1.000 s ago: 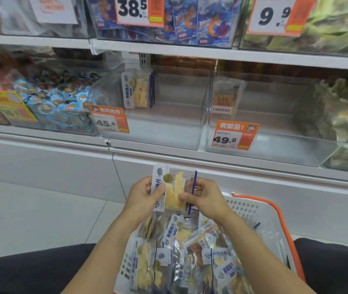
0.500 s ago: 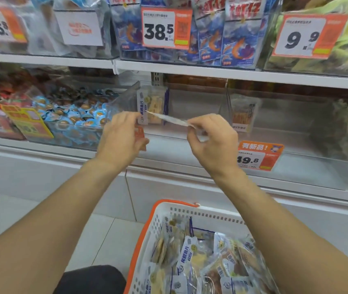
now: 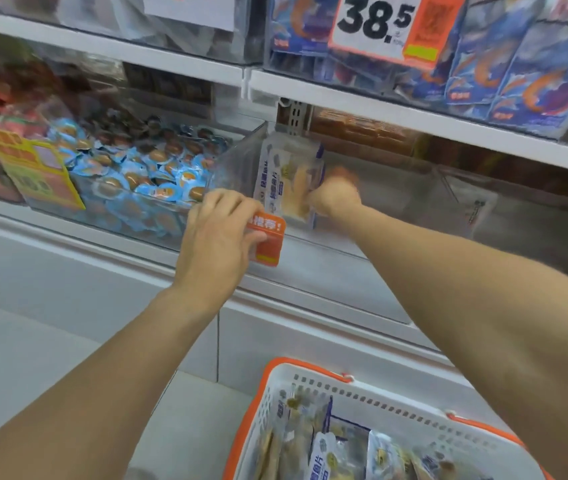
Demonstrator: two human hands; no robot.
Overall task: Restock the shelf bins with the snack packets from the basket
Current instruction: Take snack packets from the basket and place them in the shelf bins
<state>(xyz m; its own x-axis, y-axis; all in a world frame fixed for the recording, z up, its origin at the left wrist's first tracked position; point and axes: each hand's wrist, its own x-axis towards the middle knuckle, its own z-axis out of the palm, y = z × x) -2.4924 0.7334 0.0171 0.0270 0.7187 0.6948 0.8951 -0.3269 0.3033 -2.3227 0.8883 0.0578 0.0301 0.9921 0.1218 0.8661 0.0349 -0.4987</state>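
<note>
Placement is the step I judge: my right hand (image 3: 336, 194), blurred, pinches a snack packet (image 3: 291, 188) inside the clear bin (image 3: 327, 271) at 12 o'clock. My left hand (image 3: 222, 233) rests curled on the bin's front by the price tag (image 3: 268, 239). Next: release, return to the basket (image 3: 310, 382) at 5 o'clock.

White-labelled snack packets (image 3: 286, 181) stand upright in the clear bin (image 3: 362, 258); more fill the basket (image 3: 310, 379).
</note>
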